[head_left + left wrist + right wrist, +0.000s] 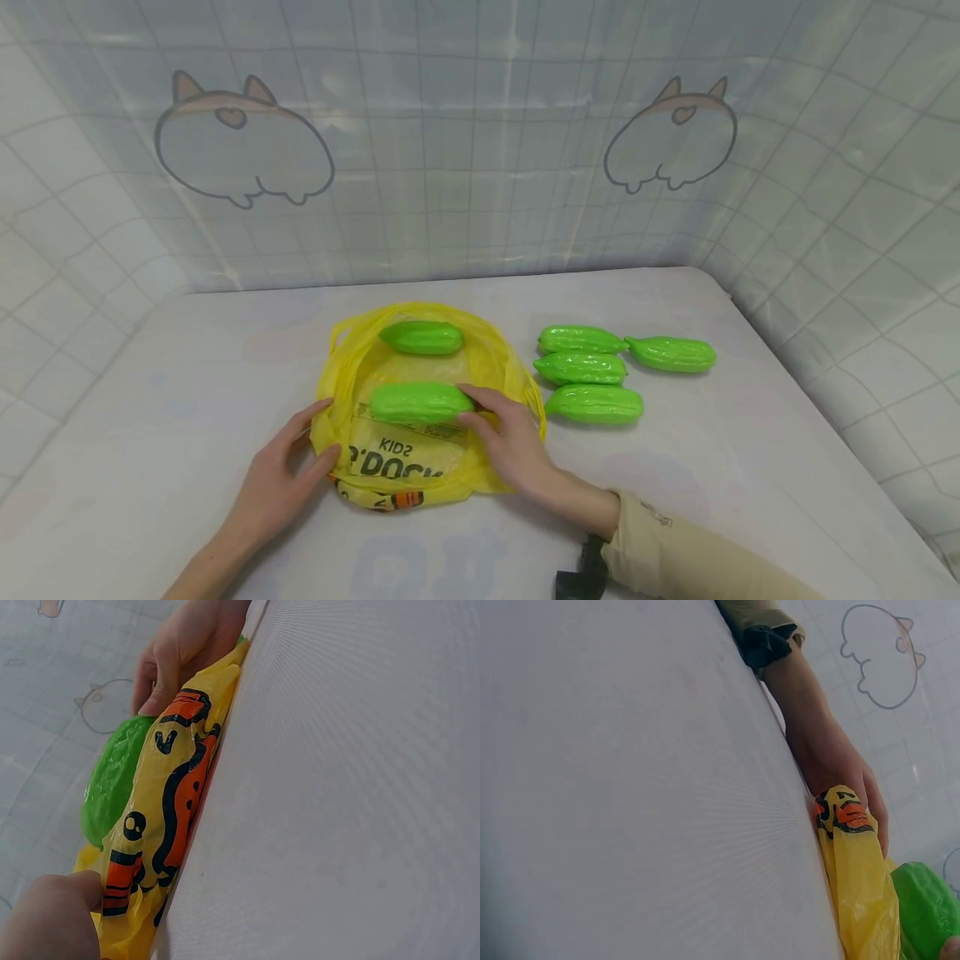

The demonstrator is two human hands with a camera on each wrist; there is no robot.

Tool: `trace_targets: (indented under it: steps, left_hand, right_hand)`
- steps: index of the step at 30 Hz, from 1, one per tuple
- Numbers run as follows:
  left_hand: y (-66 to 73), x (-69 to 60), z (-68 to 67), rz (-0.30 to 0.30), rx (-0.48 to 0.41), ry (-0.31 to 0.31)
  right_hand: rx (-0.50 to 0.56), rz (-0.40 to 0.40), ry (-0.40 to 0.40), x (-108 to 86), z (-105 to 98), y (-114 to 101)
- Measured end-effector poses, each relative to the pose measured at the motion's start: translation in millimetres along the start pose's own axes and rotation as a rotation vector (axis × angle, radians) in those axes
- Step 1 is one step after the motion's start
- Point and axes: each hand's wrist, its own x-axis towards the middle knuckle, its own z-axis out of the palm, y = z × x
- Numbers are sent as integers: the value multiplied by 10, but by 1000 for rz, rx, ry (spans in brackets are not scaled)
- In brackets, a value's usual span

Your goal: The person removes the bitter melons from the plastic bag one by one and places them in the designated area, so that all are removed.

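A yellow plastic bag point(408, 454) lies with its mouth spread wide on the table, printed with dark lettering. At its left edge my left hand point(273, 483) holds the rim, the thumb in front and the fingers behind; the left wrist view shows that thumb point(64, 907) against the printed plastic. My right hand point(513, 437) reaches over the bag's right side and grips the right end of a ridged green bitter melon point(420, 403) above the opening. Another green bitter melon point(423, 337) lies inside, near the bag's far edge.
Right of the bag, three bitter melons point(581, 368) lie stacked in a column, with a single bitter melon point(671, 354) beside them. The pale table point(675, 508) meets a tile-patterned sheet point(465, 167) at the back and sides.
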Motion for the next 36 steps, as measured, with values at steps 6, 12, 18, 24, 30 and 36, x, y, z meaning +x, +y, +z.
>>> trace_targets:
  steps: [6, 12, 18, 24, 30, 36]
  left_hand:
    - [-4, -10, 2, -4, -2, -3]
    - [-2, -9, -5, 5, 5, 2]
    - [-5, -8, -2, 12, -1, 7]
    - [-5, -10, 0, 3, 0, 5]
    - [5, -10, -1, -18, 10, -10]
    - [22, -6, -4, -22, 12, -15]
  right_hand:
    - [1, -3, 20, -52, -63, 12]
    - [-29, -33, 59, -97, -127, 40]
    - [-44, -93, 92, -123, -187, 76]
    - [-55, -106, 115, -146, -225, 75]
    - [-40, -71, 105, -159, -251, 63]
    - [-16, -37, 95, -177, -292, 52]
